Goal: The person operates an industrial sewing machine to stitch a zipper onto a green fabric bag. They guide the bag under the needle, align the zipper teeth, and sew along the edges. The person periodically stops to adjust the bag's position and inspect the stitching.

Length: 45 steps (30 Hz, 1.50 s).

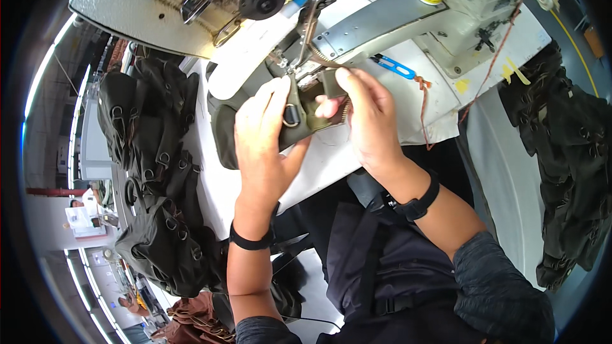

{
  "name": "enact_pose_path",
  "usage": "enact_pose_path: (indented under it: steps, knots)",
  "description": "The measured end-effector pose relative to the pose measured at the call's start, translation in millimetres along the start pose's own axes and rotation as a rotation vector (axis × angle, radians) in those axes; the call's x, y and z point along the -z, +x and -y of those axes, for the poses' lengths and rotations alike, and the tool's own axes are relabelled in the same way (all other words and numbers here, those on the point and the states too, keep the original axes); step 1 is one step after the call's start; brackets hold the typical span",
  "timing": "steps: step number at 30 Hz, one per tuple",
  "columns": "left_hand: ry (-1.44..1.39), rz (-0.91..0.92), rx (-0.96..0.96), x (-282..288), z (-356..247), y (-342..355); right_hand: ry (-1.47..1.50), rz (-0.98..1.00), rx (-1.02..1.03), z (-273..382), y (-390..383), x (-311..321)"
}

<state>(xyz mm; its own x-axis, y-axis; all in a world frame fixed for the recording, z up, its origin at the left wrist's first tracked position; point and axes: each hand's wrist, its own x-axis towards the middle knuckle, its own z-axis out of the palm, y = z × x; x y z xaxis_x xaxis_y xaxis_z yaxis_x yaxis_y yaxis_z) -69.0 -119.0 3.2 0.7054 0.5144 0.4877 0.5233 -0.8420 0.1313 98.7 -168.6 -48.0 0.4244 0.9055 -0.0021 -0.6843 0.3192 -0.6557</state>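
Observation:
A dark olive fabric bag lies on the white sewing table under the machine's needle area. My left hand is closed on the bag's left side, fingers along the fabric and thumb lower down, beside a metal D-ring on a black tab. At the opening's right edge, my right hand pinches the fabric between thumb and fingers. One fingertip shows inside the opening. A metal-toothed zipper runs beside that hand and up toward the presser foot. The needle tip itself is hard to make out.
The sewing machine spans the top of the view. Blue thread snips with an orange cord lie right of my right hand. Dark bags are piled at the left and right. Brown bags sit lower left. People appear far left.

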Motion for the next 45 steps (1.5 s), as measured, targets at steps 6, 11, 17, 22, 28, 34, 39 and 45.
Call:
enact_pose_path:
  steps: [6, 11, 17, 22, 28, 34, 39, 45]
  knots:
    - [0.033, -0.025, 0.032, -7, -4, -6, -0.411, 0.323, 0.072, -2, 0, 11]
    - [0.006, -0.016, 0.086, -11, -13, -4, -0.451, 0.339, -0.027, 0, -4, 10]
    - [-0.035, 0.022, 0.113, 7, -34, -8, -0.339, 0.29, -0.115, 19, -18, 1]
    - [-0.119, -0.01, 0.145, 3, -30, -8, -0.318, 0.34, -0.136, 15, -14, 15]
    - [-0.189, -0.039, 0.2, -4, -33, -10, -0.373, 0.3, -0.131, 23, -15, 9]
    - [-0.178, -0.058, 0.204, -5, -36, -8, -0.332, 0.305, -0.15, 23, -13, 12]
    - [-0.16, -0.051, 0.236, 1, -40, -6, -0.265, 0.301, -0.19, 26, -12, 8]
    - [-0.198, -0.171, 0.278, -9, -35, 2, -0.166, 0.242, -0.208, 19, -1, 5]
